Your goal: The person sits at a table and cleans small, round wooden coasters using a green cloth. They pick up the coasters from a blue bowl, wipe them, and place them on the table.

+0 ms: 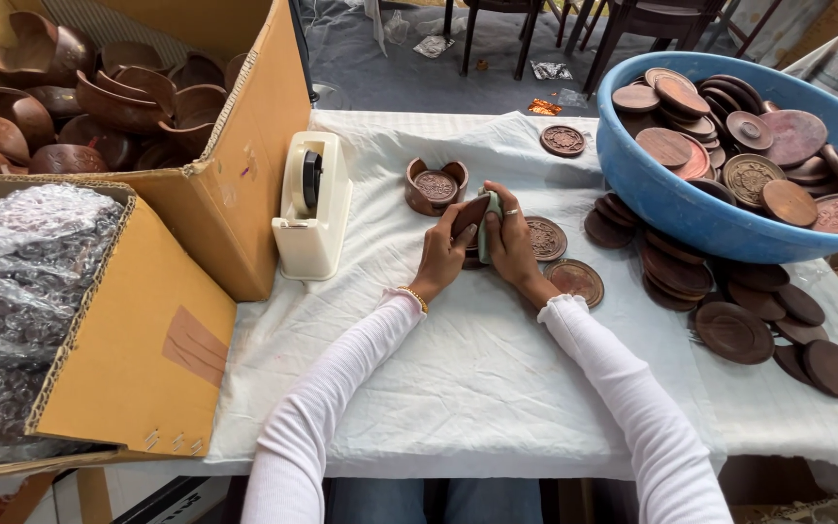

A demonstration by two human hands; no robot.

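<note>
On the white-clothed bench (pixel 477 369), centre frame, the left hand (pixel 441 254) is gripping a brown wooden disc (pixel 470 214); the right hand (pixel 511 243) is pressing a green pad (pixel 488 228) against it, best rubbed evenly.

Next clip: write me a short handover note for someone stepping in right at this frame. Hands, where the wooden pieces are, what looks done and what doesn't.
Left hand: holds a dark wooden disc upright over the white cloth.
Right hand: presses a pale green pad against that disc.
Nearby: two carved discs lie beside the right hand; a wooden holder sits just beyond.
Supply: blue basin full of discs, more stacked below it; cardboard box with wooden bowls at left.
Done or left: cannot tell which discs are finished.
</note>
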